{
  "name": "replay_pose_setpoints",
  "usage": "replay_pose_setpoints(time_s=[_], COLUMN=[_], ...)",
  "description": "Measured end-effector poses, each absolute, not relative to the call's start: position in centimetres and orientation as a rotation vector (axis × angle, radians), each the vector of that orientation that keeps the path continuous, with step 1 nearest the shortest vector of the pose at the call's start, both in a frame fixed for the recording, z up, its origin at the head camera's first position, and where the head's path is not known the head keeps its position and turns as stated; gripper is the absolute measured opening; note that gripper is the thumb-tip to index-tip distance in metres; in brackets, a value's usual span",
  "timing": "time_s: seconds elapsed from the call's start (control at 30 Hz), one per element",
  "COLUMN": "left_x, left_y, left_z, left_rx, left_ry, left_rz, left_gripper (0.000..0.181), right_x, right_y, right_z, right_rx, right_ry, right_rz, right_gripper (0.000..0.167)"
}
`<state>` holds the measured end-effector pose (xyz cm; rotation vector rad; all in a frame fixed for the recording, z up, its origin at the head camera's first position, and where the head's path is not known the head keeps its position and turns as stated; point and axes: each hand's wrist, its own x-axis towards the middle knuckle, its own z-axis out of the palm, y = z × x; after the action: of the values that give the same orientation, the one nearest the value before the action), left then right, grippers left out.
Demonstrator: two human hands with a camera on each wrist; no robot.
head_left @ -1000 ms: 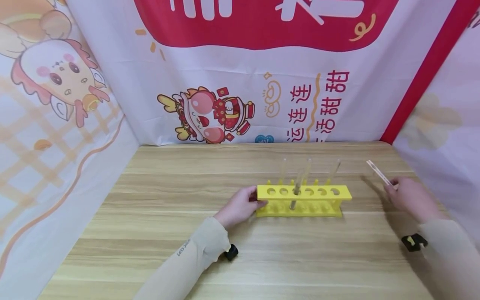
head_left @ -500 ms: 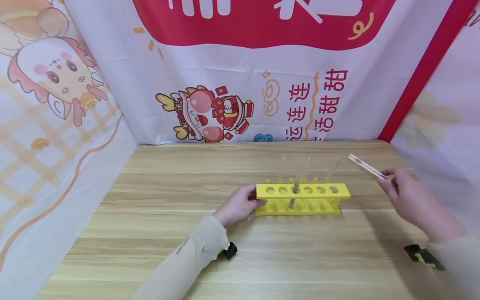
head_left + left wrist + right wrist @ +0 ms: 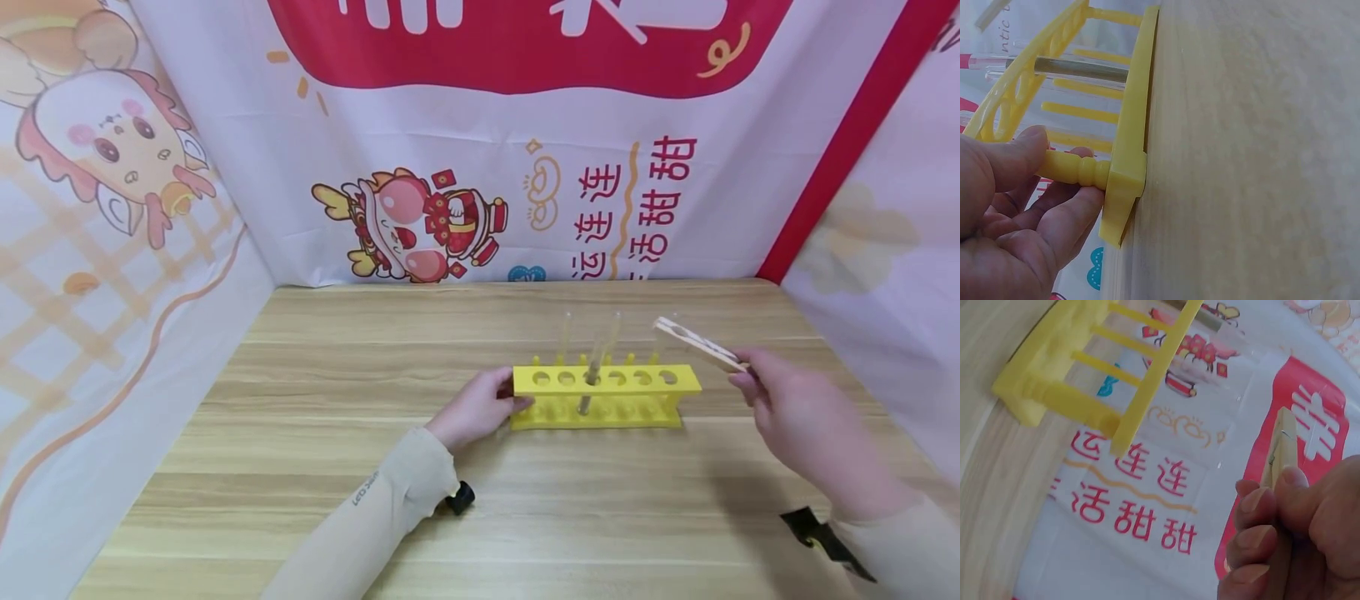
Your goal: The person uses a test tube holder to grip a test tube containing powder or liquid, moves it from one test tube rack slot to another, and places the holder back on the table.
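Note:
A yellow test tube rack (image 3: 629,380) stands on the table, with my left hand (image 3: 480,408) at its left end. In the left wrist view, thumb and fingers grip the rack's end post (image 3: 1075,167). One test tube (image 3: 584,406) with dark grey contents leans in a middle hole. Clear tubes (image 3: 566,333) stand along the rear pegs; the rightmost is partly covered. My right hand (image 3: 802,417) holds a wooden test tube holder (image 3: 701,344), its tip above the rack's right end. In the right wrist view, thumb and fingers wrap round the holder (image 3: 1284,447), whose wire spring shows.
The wood-grain table (image 3: 337,400) reaches back to a printed cloth wall (image 3: 480,125). More printed cloth hangs at the left (image 3: 150,275) and right (image 3: 885,208) sides. Black wrist cameras sit at both cuffs.
My right hand has moved left with the test tube holder, bringing its tip from right of the rack to over its right end. The left hand and the rack stay in place.

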<state>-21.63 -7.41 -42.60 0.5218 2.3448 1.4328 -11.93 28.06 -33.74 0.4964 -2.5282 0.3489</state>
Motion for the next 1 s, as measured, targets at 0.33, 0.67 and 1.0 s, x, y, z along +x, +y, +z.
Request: replay_pose_setpoints(time_s=[0.33,0.67,1.0], left_x=[-21.6,-21.6,-21.6], left_y=[-7.4,-7.4,-7.3], left_z=[-42.6,-42.6,-42.4], left_rx=[0.505,0.501,0.526], left_ry=[2.356,2.352,2.351], left_rz=[1.411,1.396,1.396], left_gripper=[0.033,0.035,0.033], right_x=[-13.0,-14.1,-14.7], right_y=[25.1,23.3,22.4], right_z=[-33.9,-33.2,-33.1], right_rx=[0.513,0.485,0.503], right_ry=[-2.48,-2.478,-2.457], right_rz=[0.297,0.379,0.395], right_gripper=[0.02,0.013,0.011])
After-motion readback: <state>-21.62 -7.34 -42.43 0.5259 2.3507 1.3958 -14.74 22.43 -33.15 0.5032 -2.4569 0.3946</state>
